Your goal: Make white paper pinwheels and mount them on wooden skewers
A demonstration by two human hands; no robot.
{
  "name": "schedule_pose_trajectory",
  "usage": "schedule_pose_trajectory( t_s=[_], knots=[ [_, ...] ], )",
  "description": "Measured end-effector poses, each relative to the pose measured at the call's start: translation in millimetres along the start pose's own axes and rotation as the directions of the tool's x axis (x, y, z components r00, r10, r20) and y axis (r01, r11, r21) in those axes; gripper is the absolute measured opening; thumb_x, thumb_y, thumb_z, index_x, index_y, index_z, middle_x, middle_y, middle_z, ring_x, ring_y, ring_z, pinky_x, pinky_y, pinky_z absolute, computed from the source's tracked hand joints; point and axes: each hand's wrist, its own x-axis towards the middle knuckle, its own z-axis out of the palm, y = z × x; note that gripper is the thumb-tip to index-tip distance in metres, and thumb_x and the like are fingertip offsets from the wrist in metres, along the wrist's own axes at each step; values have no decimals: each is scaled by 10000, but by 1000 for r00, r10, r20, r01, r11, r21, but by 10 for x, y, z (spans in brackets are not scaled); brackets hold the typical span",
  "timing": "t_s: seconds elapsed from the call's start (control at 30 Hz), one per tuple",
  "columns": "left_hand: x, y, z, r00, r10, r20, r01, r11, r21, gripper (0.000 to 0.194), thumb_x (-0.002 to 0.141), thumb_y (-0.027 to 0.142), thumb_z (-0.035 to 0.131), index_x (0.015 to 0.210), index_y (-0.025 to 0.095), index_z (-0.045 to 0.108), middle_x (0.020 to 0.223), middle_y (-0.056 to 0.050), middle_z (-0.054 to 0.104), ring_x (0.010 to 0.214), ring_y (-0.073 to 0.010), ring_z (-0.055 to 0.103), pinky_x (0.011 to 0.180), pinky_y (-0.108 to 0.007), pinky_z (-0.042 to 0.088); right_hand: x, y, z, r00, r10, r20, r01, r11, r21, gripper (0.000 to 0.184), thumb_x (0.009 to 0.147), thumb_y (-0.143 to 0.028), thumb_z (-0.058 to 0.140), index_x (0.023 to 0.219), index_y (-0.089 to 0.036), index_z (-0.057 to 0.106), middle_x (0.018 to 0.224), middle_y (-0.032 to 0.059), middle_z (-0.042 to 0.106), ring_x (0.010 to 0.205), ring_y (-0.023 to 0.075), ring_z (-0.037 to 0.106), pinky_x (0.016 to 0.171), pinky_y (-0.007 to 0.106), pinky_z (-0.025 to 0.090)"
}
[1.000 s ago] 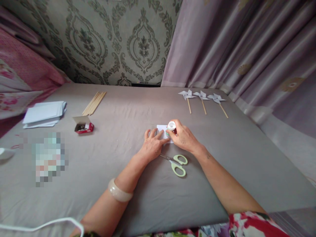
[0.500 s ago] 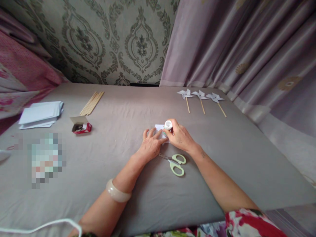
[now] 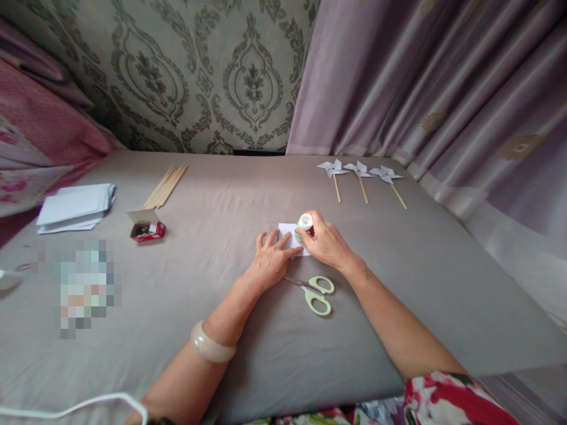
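A small white piece of paper (image 3: 287,228) lies flat on the grey cloth in the middle. Across its left side my left hand (image 3: 273,257) rests with the fingers spread, pressing on it. My right hand (image 3: 328,241) is closed around a white glue stick (image 3: 305,222) with a bit of green on it, held upright over the paper's right part. Its lower end is hidden by my fingers. Just below my hands are scissors (image 3: 316,295) with pale green handles, their blade tips hidden beside my left hand.
Three paper pinwheels (image 3: 358,170) on sticks lie at the back right. Several wooden sticks (image 3: 166,186), a red box (image 3: 147,229) with small metal pieces and a paper stack (image 3: 75,206) are on the left. A blurred item (image 3: 86,283) and a white cord (image 3: 80,404) lie nearer.
My right hand has moved the glue stick slightly right and away from me, showing more of the paper. My left hand has stayed in place.
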Motion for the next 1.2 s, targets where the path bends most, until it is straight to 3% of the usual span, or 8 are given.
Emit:
schedule_pose_trajectory(
  t_s=[0.77,0.9,0.97,1.03,1.07,1.13,1.2],
  knots=[
    [4,5,6,1000,-3,2,3,1000,-4,499,846,114,404,1214,398,588,1377,-54,492,1274,-331,360,1019,-631,227,-12,-26,28,1000,-11,5,11,1000,-17,267,857,-298,516,1088,-170,480,940,125,675,832,241,645,677,289,440],
    [6,7,1,1000,-5,-12,5,1000,-18,509,833,97,411,1202,394,599,1389,-57,484,1274,-339,365,1014,-634,226,9,-35,58,1000,18,-11,-18,998,53,261,844,-291,535,1074,-178,484,945,122,676,832,241,647,690,301,452],
    [10,6,-5,1000,-7,-6,7,999,-40,506,837,102,413,1206,397,597,1388,-60,487,1275,-332,368,1018,-630,219,21,-6,57,995,81,-55,-70,981,183,261,828,-301,561,1051,-186,491,915,102,680,806,226,646,689,304,464],
    [16,1,-4,1000,-11,6,11,999,-46,476,852,122,414,1189,391,614,1376,-68,501,1274,-332,375,1017,-622,223,27,37,20,971,201,-130,-128,896,425,255,815,-344,589,1002,-197,498,872,65,676,716,183,632,634,281,478],
    [21,-4,-1,1000,-13,10,13,999,-43,457,859,133,415,1173,388,627,1369,-69,508,1271,-332,381,1013,-615,231,28,61,-15,946,280,-163,-141,808,572,258,806,-375,602,969,-202,502,848,43,668,655,154,613,584,261,479],
    [31,-17,8,1000,-19,10,20,999,-39,429,868,149,421,1141,388,648,1360,-64,518,1266,-329,391,1005,-599,249,27,112,-108,877,446,-180,-110,551,827,282,769,-422,645,891,-205,513,774,-5,637,544,102,556,479,217,459],
    [42,-28,8,1000,-23,-2,23,999,-48,411,866,153,437,1116,391,662,1352,-56,528,1259,-323,403,996,-585,264,21,172,-209,816,566,-114,-50,266,963,290,715,-400,709,820,-202,525,679,-46,598,497,73,535,431,180,453]
  ],
)
